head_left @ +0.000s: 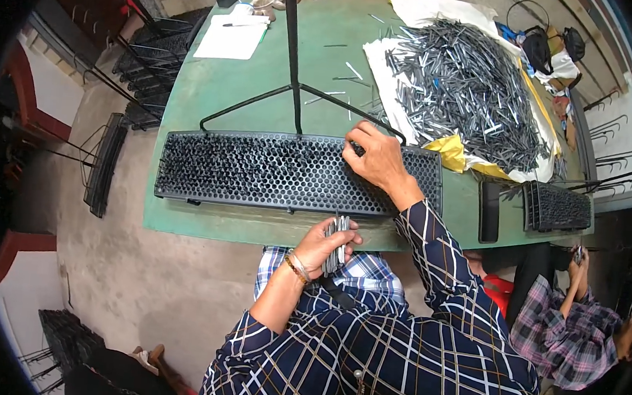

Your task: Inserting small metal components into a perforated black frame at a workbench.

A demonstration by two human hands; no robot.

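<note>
A long black perforated rack [287, 188] lies in front of me on the green table, with a black metal hanger frame [294, 69] rising from its far side. Dark slim pieces stand in many holes of its left part and along its far edge; more bare holes show toward the near right. My left hand [316, 248] is closed round a bundle of slim grey metal pieces [342, 228], just off the table's near edge. Over the rack's right part, my right hand [378, 158] has its fingers pinched together at the holes. Whatever they hold is hidden.
A big heap of slim metal pieces [465, 90] lies on white sheeting at the far right. Papers [232, 36] lie far left. A black phone [488, 211] and a second rack [559, 207] are at right, near a seated co-worker [573, 322]. More racks [105, 166] stand on the left.
</note>
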